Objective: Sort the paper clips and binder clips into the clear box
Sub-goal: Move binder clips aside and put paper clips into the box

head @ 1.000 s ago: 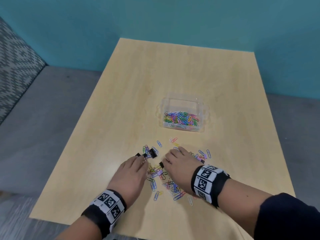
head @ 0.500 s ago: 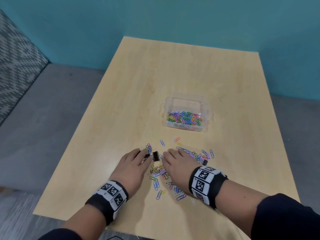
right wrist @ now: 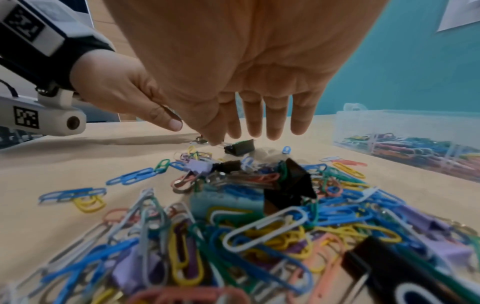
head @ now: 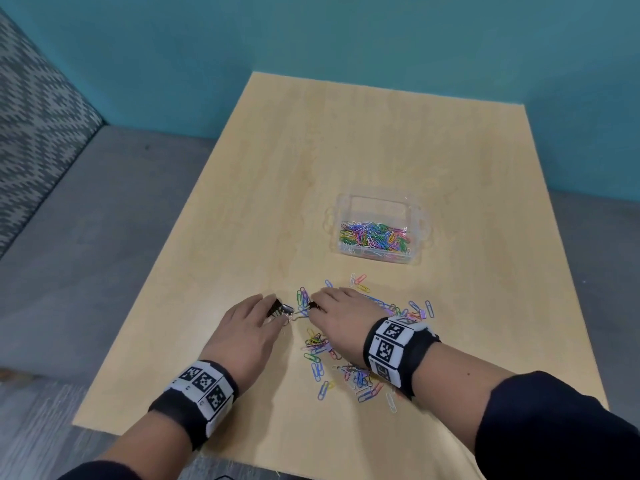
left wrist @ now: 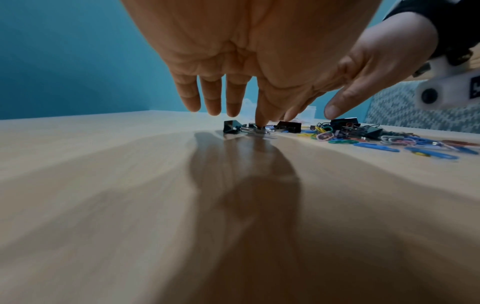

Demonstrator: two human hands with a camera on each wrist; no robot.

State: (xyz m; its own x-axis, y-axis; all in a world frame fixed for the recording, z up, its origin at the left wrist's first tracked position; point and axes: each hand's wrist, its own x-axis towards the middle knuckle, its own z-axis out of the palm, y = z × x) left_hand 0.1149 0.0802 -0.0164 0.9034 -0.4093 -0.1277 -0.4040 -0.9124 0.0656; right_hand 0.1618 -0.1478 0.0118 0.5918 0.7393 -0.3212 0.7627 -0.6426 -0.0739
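Left hand (head: pixel 248 323) is pressing one fingertip onto a black binder clip (head: pixel 277 308), remaining fingers straight, while right hand (head: pixel 341 315) is pinching another binder clip's wire handle, apparently separating linked clips from loose paper clips (head: pixel 349 372) near the clear box (head: pixel 377 206).

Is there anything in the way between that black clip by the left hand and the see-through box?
Only little things. Between the black binder clip at the left hand and the clear box lie a few loose paper clips flat on the table. Nothing tall stands there, so lifting it over should be easy.
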